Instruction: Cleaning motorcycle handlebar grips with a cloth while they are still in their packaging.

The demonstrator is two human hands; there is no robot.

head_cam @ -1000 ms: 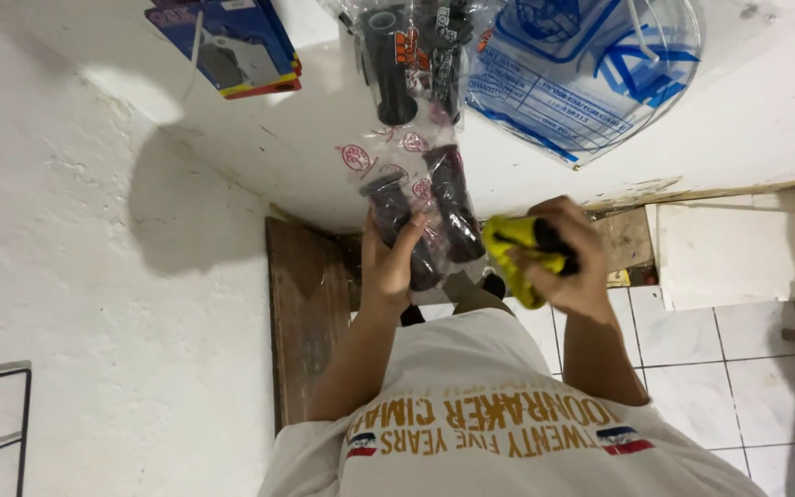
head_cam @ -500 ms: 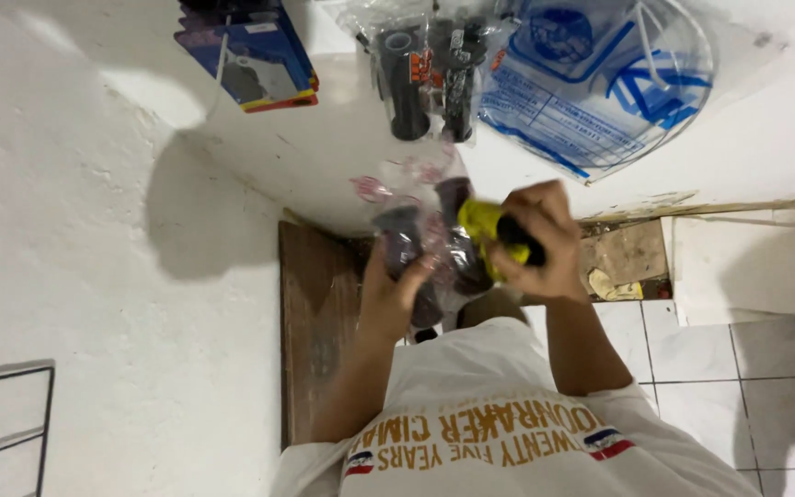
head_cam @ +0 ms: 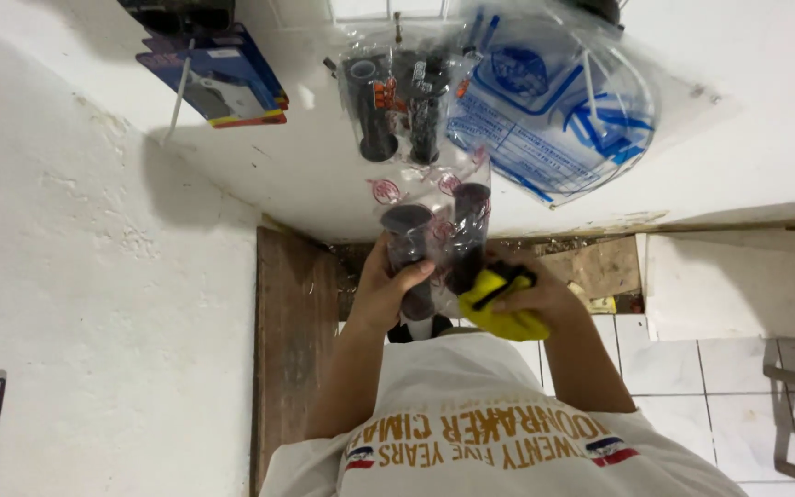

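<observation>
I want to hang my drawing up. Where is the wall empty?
Widest bare white wall: left of the wooden plank, below the blue card packet. Smaller gaps: between that packet and the hanging grip packets, and right of the blue-printed bag. Crowded: grip packets overlap the bag; just below, the left hand holds a clear packet, the right hand a yellow cloth.

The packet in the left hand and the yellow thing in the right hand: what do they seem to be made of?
The packet looks like thin clear plastic film: it is see-through, creased and glossy, with two dark grips inside, matte black, probably rubber. The yellow thing looks like soft cloth, since it bunches in folds without shine under the right hand. The left hand holds the packet.
</observation>
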